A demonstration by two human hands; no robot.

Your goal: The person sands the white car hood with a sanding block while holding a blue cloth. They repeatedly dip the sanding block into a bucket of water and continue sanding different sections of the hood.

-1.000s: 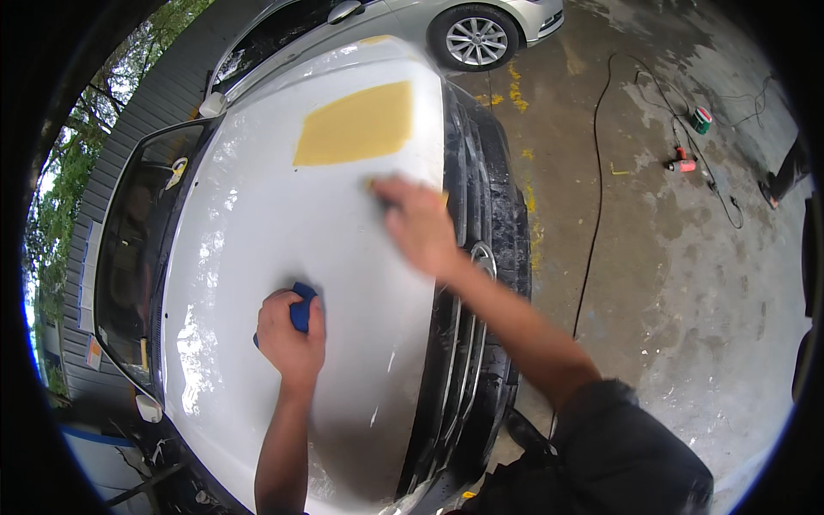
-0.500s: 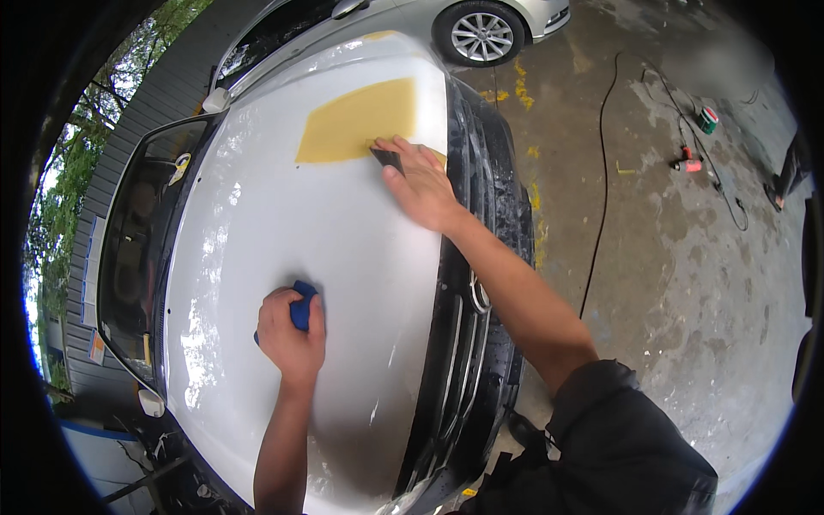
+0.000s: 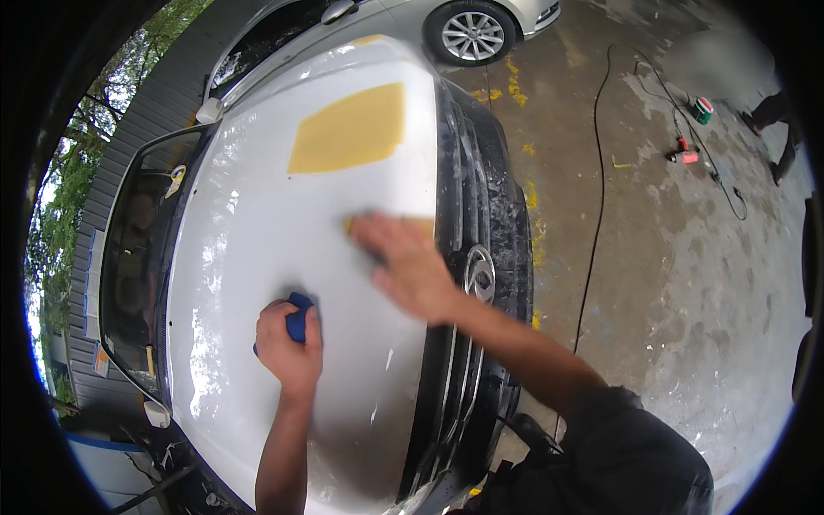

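A white car hood (image 3: pixel 257 223) spreads out in front of me, with a squarish yellow patch (image 3: pixel 352 127) on its far part. My right hand (image 3: pixel 412 270) is blurred and lies over what looks like a sanding block with yellow sandpaper (image 3: pixel 418 226), pressed against the hood nearer to me than the patch. Yellow shows on both sides of the fingers; the rest is hidden under the hand. On the middle of the hood my left hand (image 3: pixel 289 343) is closed around a crumpled blue cloth (image 3: pixel 299 318).
The black front grille (image 3: pixel 468 206) borders the hood on the right. A silver car (image 3: pixel 378 39) stands beyond it. A dark cable (image 3: pixel 598 146), a red power tool (image 3: pixel 684 154) and a green-and-red can (image 3: pixel 703 110) are on the concrete floor. Another person's legs (image 3: pixel 777 129) show at the far right.
My right hand has swept toward me with the sanding block, away from the yellow patch. The left hand stays with the cloth in nearly the same place. The view has shifted slightly.
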